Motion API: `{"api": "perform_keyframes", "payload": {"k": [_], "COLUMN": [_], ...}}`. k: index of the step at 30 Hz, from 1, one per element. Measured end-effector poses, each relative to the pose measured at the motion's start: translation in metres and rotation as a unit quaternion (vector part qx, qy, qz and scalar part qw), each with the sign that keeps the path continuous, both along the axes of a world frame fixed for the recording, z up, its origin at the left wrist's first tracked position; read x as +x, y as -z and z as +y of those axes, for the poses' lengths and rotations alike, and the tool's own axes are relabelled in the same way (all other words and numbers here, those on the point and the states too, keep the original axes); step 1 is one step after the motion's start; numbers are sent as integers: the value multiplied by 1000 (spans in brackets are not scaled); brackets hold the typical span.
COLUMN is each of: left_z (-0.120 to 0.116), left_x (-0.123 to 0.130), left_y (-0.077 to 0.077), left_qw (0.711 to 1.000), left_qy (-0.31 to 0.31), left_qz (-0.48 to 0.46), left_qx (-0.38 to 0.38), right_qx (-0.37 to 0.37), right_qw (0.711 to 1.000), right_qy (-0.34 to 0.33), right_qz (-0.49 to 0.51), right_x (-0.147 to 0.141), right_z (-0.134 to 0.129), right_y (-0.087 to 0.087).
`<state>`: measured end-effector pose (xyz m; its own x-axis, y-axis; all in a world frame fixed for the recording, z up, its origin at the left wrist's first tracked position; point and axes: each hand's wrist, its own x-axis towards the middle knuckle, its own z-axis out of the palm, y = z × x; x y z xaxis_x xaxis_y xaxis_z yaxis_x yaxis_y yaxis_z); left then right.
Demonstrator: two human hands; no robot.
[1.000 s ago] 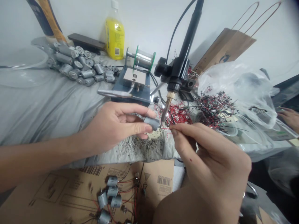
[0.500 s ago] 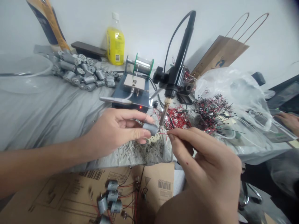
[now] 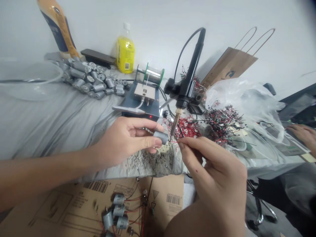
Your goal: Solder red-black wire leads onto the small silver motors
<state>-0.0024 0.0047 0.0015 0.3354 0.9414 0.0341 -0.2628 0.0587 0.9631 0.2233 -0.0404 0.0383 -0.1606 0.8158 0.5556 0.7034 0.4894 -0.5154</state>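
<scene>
1. Two hands are working around a small grey DC motor [image 3: 160, 135], which is being held just beside the tip of a soldering iron [image 3: 173, 130]; whether metal is touching metal, I cannot tell.
2. The left hand [image 3: 125, 140] is keeping its grip clamped on the motor's casing, with the thumb and fingers closed around it.
3. The right hand [image 3: 212, 168] is pinching a thin red wire [image 3: 174, 141] in a grip brought together, holding its end close to the motor.
4. Overhead, a black clamp stand [image 3: 184, 95] is carrying the iron tip-down.
5. Nearby, a heap of red-wired parts [image 3: 187, 128] is lying behind the iron, and dark clippings [image 3: 150, 163] are scattered under the hands.
6. Farther out, a blue solder-spool stand [image 3: 145, 98] is facing the hands, loose motors [image 3: 86, 79] are piled on a grey sheet [image 3: 49, 125], and wired motors [image 3: 118, 210] are lying on cardboard.
7. Another person's hand [image 3: 302, 133] is resting well apart at far right.
</scene>
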Motion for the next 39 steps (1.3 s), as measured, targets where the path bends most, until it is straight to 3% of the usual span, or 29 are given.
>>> {"api": "perform_keyframes", "payload": {"k": [39], "left_z": [-4], "left_x": [-2], "left_y": [0], "left_qw": [1000], "left_qy": [6], "left_qz": [25], "left_qx": [-9], "right_qx": [-2], "right_qw": [1000], "right_qy": [-2], "right_qz": [6], "right_x": [2], "right_z": [0], "right_y": [2]}}
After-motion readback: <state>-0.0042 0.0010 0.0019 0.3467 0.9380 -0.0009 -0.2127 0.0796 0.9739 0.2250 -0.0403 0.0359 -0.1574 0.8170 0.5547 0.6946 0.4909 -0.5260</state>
